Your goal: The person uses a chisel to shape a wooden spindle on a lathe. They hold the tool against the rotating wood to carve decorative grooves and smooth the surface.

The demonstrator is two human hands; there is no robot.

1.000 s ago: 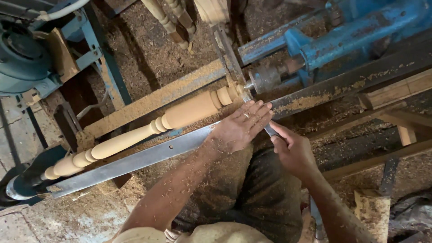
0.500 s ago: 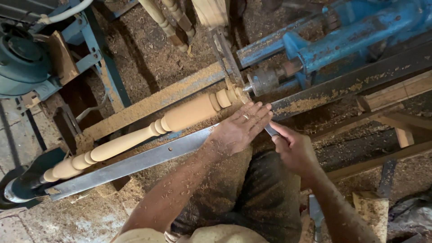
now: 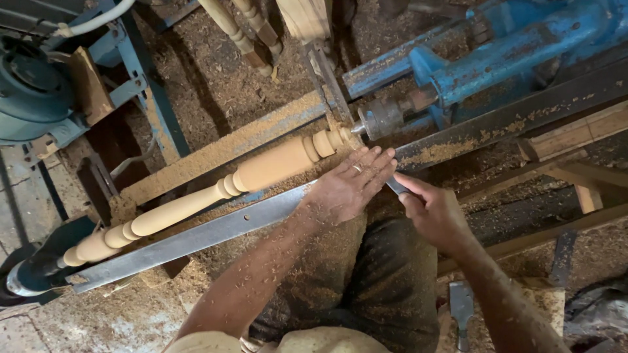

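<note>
A pale turned wooden spindle (image 3: 216,189) is mounted in a lathe, running from lower left to the blue tailstock (image 3: 497,59) at upper right. My left hand (image 3: 350,186) lies flat, fingers stretched, on the long grey metal tool rest (image 3: 196,238) near the spindle's beaded right end. My right hand (image 3: 435,212) grips the handle of a turning chisel (image 3: 396,186), whose blade passes under my left fingers. The chisel tip is hidden by the left hand.
Sawdust covers the lathe bed and floor. A teal motor (image 3: 29,85) sits at upper left. More turned spindles (image 3: 245,29) lie at the top. A metal chisel blade (image 3: 461,307) rests by my right forearm. Wooden beams (image 3: 575,140) run at right.
Both hands stay in nearly the same place on the tool rest; the view has shifted slightly. The spindle is still held between the lathe centres.
</note>
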